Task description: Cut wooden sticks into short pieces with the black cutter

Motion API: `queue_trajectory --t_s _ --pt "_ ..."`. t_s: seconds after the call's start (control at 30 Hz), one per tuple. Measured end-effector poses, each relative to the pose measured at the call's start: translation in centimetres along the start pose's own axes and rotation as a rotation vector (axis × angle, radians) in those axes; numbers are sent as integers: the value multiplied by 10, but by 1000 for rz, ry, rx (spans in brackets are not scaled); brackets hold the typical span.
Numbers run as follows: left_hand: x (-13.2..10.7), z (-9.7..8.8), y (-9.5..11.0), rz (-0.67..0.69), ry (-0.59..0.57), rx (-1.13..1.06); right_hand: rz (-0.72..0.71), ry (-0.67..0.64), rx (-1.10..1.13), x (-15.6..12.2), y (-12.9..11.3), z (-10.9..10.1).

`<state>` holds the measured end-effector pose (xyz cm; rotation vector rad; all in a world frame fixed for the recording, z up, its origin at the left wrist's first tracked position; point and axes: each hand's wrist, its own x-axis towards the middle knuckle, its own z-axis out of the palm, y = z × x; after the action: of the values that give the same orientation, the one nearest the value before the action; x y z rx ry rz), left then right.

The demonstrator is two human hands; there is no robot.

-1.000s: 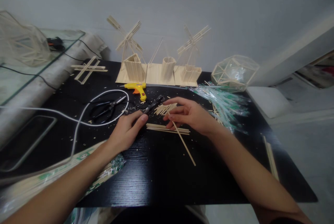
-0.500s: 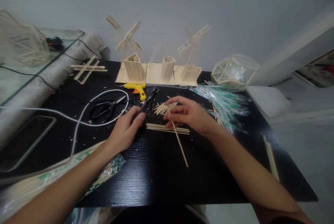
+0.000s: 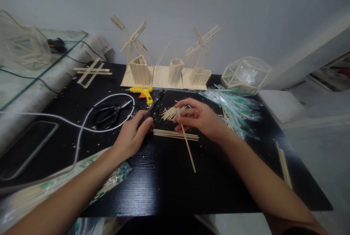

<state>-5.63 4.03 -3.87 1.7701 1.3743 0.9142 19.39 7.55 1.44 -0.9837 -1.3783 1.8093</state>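
Note:
My left hand [image 3: 132, 136] is closed round the handles of a black cutter [image 3: 155, 105], whose tip points up and away toward the yellow glue gun [image 3: 142, 92]. In my right hand [image 3: 201, 118], fingers pinched, is a thin wooden stick [image 3: 187, 144] that slants down toward me. Under both hands a small bundle of cut sticks [image 3: 175, 134] lies flat on the black table [image 3: 169, 187]. A heap of short stick pieces [image 3: 171, 112] sits just behind my right fingers.
Black scissors [image 3: 111, 114] lie inside a loop of white cable [image 3: 82, 127]. Stick windmill models [image 3: 166, 70] stand at the back, a wireframe shape [image 3: 244, 74] and clear wrappers [image 3: 235, 109] at right. A stick cross [image 3: 91, 71] lies back left, a packet of sticks [image 3: 54, 185] near left.
The cutter in my left hand has swung from pointing right to pointing more upright, toward the glue gun. My right hand turned the long stick a little steeper.

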Motion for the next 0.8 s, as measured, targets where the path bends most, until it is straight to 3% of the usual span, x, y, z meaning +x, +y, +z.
queue_trajectory --t_s 0.53,0.8 --pt "4 2 -2 -74 37 -161 -139 145 -195 -3 -4 -3" --pt "4 1 3 -60 130 -298 -300 110 -967 4 24 8"
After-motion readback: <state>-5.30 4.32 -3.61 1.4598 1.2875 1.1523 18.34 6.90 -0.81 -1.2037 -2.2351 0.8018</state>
